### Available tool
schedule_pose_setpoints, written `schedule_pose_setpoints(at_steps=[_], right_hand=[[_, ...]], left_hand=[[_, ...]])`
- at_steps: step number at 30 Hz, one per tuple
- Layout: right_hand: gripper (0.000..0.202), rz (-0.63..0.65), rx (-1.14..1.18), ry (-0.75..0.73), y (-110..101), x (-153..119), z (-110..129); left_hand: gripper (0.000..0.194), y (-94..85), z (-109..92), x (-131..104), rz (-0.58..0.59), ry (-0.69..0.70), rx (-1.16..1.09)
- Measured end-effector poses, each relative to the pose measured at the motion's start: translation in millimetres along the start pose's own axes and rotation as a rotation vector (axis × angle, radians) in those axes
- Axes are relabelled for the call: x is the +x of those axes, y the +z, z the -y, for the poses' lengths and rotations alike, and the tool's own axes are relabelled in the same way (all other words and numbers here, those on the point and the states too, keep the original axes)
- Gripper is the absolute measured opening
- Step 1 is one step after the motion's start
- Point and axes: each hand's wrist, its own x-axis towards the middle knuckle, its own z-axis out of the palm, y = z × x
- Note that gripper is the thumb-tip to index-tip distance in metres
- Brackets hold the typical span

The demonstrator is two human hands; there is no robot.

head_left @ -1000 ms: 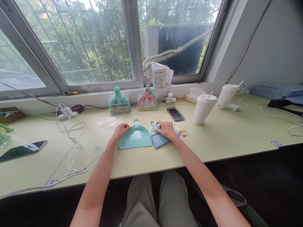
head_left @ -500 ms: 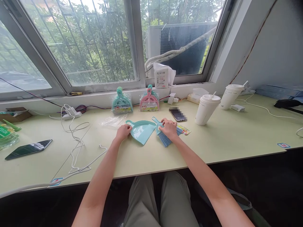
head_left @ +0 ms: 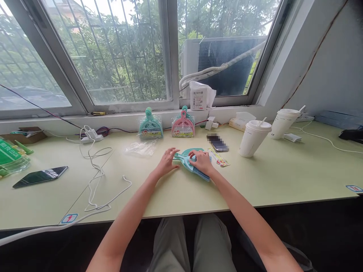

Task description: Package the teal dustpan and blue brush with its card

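A light teal hand brush (head_left: 186, 162) with blue bristles lies over the matching dustpan (head_left: 188, 151) on the desk, covering much of it. My right hand (head_left: 202, 162) grips the brush at its head, fingers curled on top. At the handle end is my left hand (head_left: 167, 163), its thumb and fingers apart around the handles; whether it touches them I cannot tell. Just right of the brush lies a colourful card label (head_left: 219, 158). A crumpled clear plastic wrapper (head_left: 140, 148) rests left of the dustpan, beyond my left hand.
Wrapped teal (head_left: 150, 126) and pink dustpan sets (head_left: 183, 126) stand by the window. To the right are a phone (head_left: 217, 143) and two white cups (head_left: 253, 139) (head_left: 284, 124). White cables (head_left: 96, 181), another phone (head_left: 41, 176) and a green-labelled bottle (head_left: 13, 156) occupy the left side.
The brush has moved left onto the dustpan under my right hand. The dustpan sits farther right in view, and my left hand has loosened from its earlier pinch on the dustpan's edge.
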Motion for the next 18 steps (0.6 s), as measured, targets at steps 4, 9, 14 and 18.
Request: schedule_pose_setpoints(at_steps=[4, 9, 14, 18], right_hand=[[0.017, 0.05, 0.046, -0.046, -4.1, -0.6, 1.4], [0.02, 0.078, 0.046, -0.079, -8.7, 0.3, -2.0], [0.02, 0.071, -0.049, -0.081, -8.8, 2.4, -9.2], [0.024, 0.095, -0.074, -0.07, -11.4, 3.8, -13.0]], left_hand=[[0.049, 3.6, 11.6, -4.4, 0.047, -0.005, -0.063], [0.04, 2.2, 1.2, -5.1, 0.006, 0.094, 0.054], [0.036, 0.6, -2.0, -3.7, 0.051, 0.099, 0.212], [0.039, 3.4, -3.4, -3.7, 0.087, 0.143, 0.244]])
